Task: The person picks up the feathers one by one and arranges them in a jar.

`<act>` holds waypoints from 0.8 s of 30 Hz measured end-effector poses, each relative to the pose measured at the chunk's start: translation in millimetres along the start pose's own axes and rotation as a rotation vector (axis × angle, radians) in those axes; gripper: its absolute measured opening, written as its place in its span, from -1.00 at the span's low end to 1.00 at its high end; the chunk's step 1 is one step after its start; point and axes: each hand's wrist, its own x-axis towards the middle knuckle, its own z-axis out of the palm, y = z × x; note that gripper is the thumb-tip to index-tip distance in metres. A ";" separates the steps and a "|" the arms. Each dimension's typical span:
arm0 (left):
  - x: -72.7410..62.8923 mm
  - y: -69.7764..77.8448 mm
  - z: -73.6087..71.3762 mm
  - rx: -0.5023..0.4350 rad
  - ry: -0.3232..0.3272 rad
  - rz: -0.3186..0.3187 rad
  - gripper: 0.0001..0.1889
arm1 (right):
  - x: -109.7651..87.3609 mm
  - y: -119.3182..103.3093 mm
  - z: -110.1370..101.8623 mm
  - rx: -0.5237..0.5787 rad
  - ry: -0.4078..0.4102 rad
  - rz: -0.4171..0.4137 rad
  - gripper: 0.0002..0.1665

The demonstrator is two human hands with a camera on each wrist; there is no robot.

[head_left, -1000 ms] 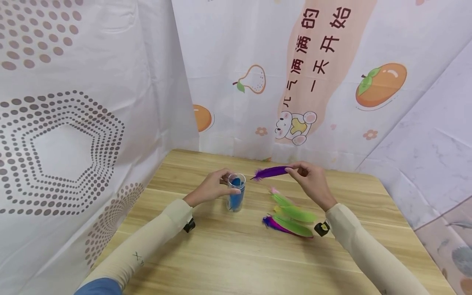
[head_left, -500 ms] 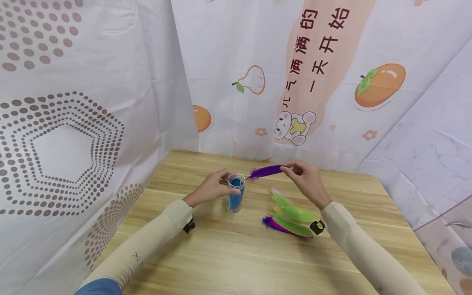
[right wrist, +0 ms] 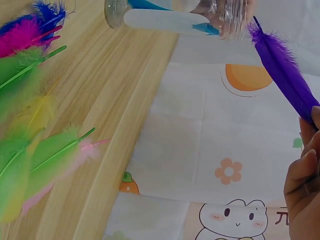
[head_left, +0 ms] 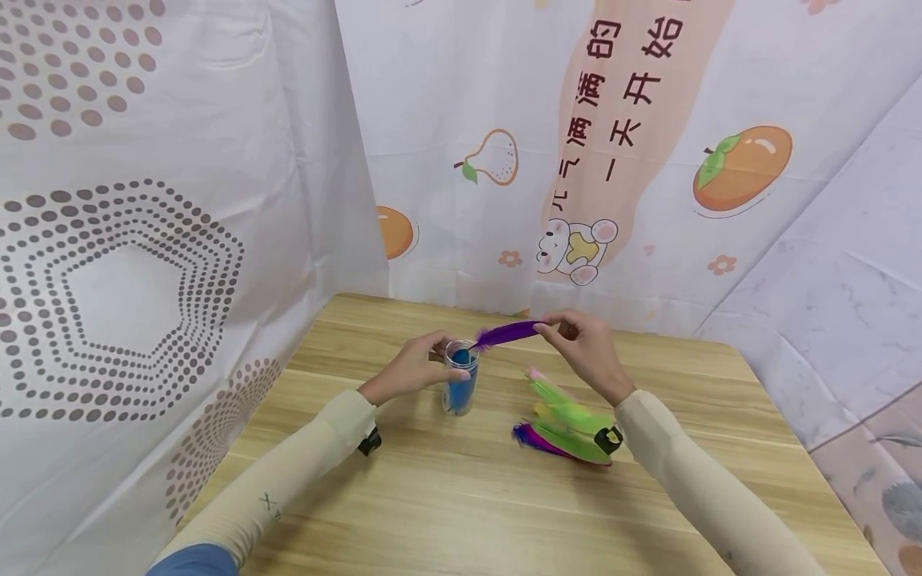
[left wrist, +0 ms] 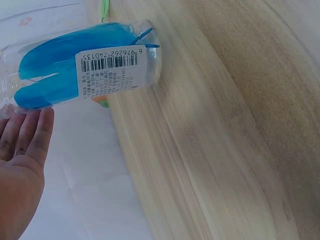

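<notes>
A clear jar (head_left: pixel 462 398) stands upright on the table, and my left hand (head_left: pixel 414 366) grips it near the top with thumb and fingers. Blue feathers (left wrist: pixel 75 42) lean inside it, behind a white barcode label (left wrist: pixel 111 67). My right hand (head_left: pixel 587 350) pinches a purple feather (head_left: pixel 510 333) by its vane tip, the quill pointing left and down. In the head view that quill overlaps the jar's mouth; the right wrist view has the purple feather (right wrist: pixel 282 70) right by the rim. Below the right hand lie green feathers (head_left: pixel 569 416) on the table.
Blue and magenta feathers (head_left: pixel 536 438) lie partly under a green one, with yellow and pink (right wrist: pixel 87 146) ones nearby. The wooden table (head_left: pixel 432 496) meets a printed curtain (head_left: pixel 446 272) at the back. A patterned white cloth (head_left: pixel 288 200) hangs at the left.
My right hand has moved left with the purple feather, bringing its quill from right of the jar to over the mouth. The left hand and the jar have stayed in place.
</notes>
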 end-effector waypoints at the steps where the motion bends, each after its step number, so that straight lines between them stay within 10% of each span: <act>1: -0.1 -0.1 0.1 -0.001 0.000 0.001 -0.41 | 0.3 -0.1 1.4 -0.003 0.001 -0.003 -0.82; 24: -1.8 -0.8 0.4 -0.026 0.015 0.019 -0.34 | 13.6 -10.5 22.8 0.004 -0.055 -0.124 -0.90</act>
